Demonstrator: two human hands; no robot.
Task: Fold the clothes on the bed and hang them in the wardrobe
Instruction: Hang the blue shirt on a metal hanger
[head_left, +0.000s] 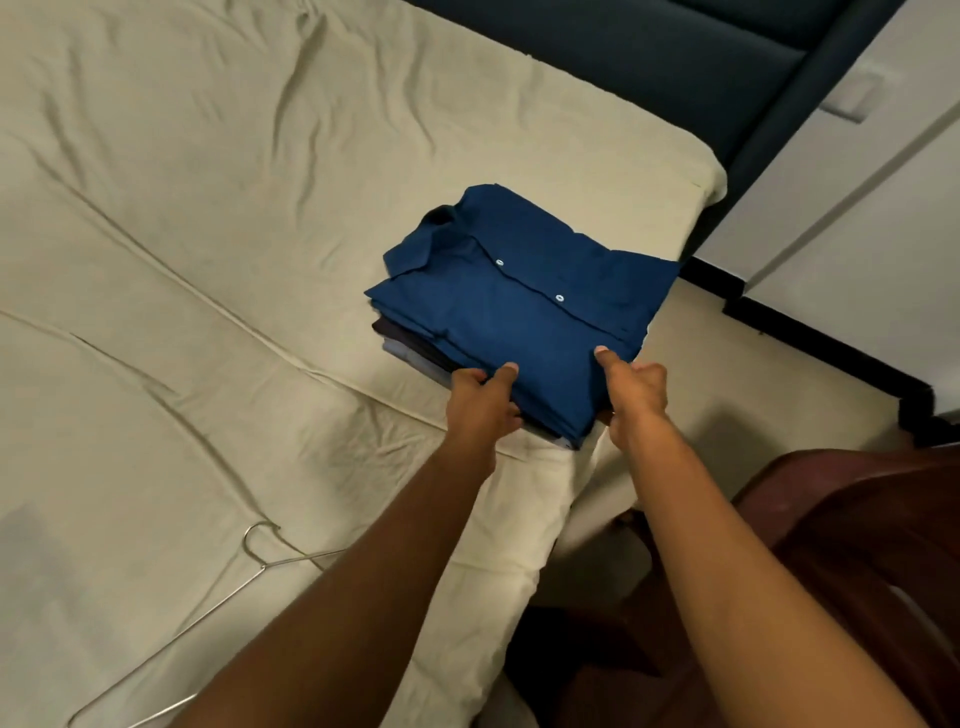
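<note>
**Both hands on the folded stack at the bed's corner**

No brand, label or writing can be read anywhere in view, and nothing here serves as a container.

A stack of folded clothes lies on the bed (218, 218) near its far right corner, close to the dark blue headboard (649, 67). On top is a navy shirt (524, 306), folded with collar to the left and two pale buttons showing along its placket. Under it the edges of darker and paler folded garments (410, 348) show at the stack's left side.

The left hand (480, 402) grips the near edge of the stack: its thumb lies on top of the shirt and its fingers (465, 376) curl round the left side. The right hand (636, 397) grips the near right corner, thumb pressed on the shirt's top, the other fingers tucked under the edge and mostly hidden.

A wire hanger (218, 603) lies on the sheet at lower left, well apart from the stack. A dark reddish-brown piece of furniture (841, 545) stands at the right of the bed, and pale wardrobe doors (857, 208) stand beyond it.
</note>
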